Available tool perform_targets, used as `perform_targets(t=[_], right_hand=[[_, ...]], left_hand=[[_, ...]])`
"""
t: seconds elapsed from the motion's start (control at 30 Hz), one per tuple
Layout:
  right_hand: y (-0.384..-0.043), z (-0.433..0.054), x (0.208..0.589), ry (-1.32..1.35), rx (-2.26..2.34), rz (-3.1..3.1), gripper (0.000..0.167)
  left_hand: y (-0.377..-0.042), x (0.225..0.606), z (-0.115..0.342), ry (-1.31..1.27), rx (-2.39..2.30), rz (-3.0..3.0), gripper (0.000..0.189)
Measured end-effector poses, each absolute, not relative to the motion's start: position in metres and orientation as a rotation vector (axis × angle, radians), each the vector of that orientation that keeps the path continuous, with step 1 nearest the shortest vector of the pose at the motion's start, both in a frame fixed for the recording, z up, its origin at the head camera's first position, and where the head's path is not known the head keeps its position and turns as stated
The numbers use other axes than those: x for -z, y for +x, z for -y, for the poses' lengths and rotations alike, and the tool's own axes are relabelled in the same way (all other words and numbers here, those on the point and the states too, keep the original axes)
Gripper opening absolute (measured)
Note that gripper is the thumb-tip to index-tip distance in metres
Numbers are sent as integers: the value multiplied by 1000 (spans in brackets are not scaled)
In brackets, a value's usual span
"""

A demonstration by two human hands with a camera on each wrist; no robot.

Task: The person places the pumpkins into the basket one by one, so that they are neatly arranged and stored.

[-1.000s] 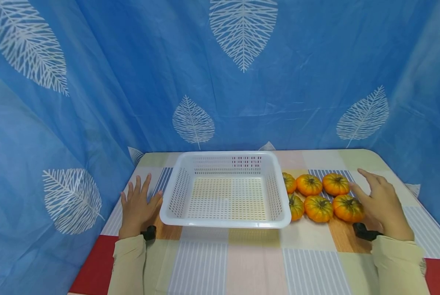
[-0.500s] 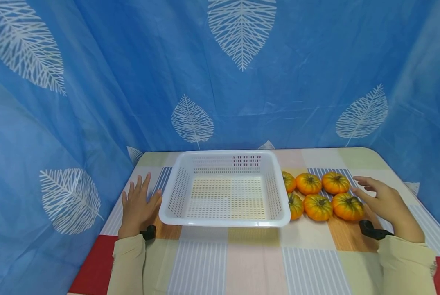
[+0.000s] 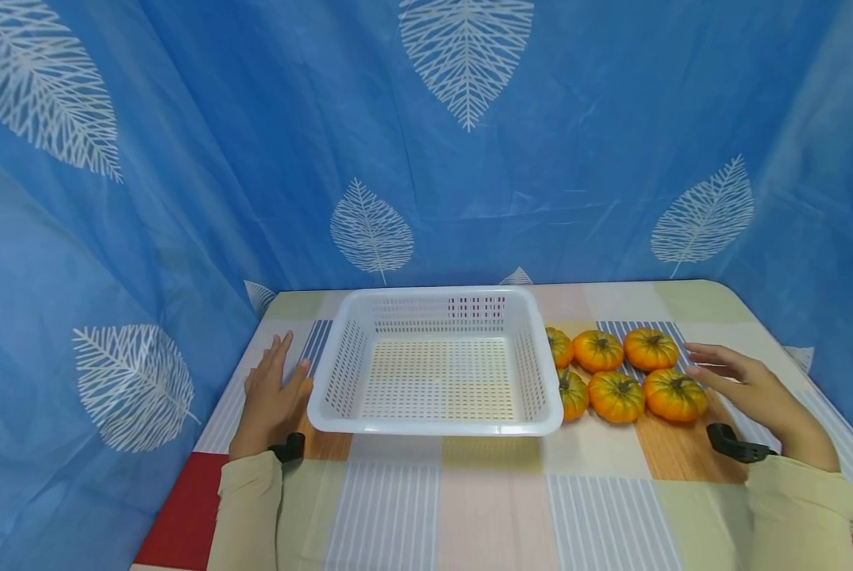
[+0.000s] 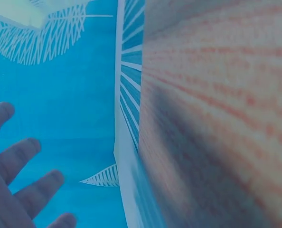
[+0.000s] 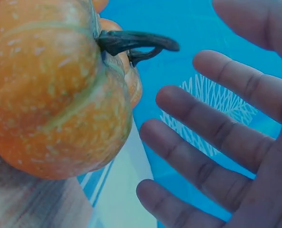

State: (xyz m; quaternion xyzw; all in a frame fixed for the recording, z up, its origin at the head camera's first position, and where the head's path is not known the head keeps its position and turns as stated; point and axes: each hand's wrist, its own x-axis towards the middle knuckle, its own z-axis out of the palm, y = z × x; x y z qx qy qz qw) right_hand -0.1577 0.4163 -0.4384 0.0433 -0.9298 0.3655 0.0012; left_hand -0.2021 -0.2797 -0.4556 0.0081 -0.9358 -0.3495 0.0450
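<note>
A white slotted plastic basket (image 3: 436,428) stands on the table with nothing in it. To its right, several small orange pumpkins sit in two rows. My right hand (image 3: 762,396) is beside the nearest right-hand pumpkin (image 3: 674,396), fingers extended and holding nothing. In the right wrist view that pumpkin (image 5: 60,104) shows a dark stem, with the spread fingers (image 5: 217,126) apart from it. My left hand (image 3: 265,404) is left of the basket, turned on edge with fingers straight. The left wrist view shows its fingers (image 4: 41,190) spread and bare.
A patchwork-patterned cloth (image 3: 490,507) covers the table. A blue curtain (image 3: 576,159) with white leaf prints hangs behind and along both sides. The left pumpkins (image 3: 572,395) stand right at the basket's rim, partly hidden by it.
My right hand has moved slightly right, away from the pumpkins, and turned more on edge. The left hand has also turned on edge, its fingers closer together in the head view.
</note>
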Motion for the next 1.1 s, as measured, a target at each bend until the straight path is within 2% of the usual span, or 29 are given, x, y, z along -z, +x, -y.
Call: perform_targets(t=[0.2, 0.47, 0.7, 0.9, 1.1], right_hand=[[-159, -426, 450, 203, -1320, 2799, 36], [-158, -437, 464, 186, -1566, 2772, 42], [-157, -444, 479, 251, -1810, 2694, 48], [-156, -446, 488, 271, -1901, 2694, 54], [-156, -448, 494, 267, -2243, 2631, 61]], left_hand=[[-203, 455, 281, 5, 1422, 2793, 73], [-204, 457, 273, -149, 1958, 2545, 65], [-206, 460, 268, -248, 2065, 2441, 65], [-206, 461, 266, -230, 2216, 2366, 68], [-207, 463, 266, -196, 2385, 2286, 71]])
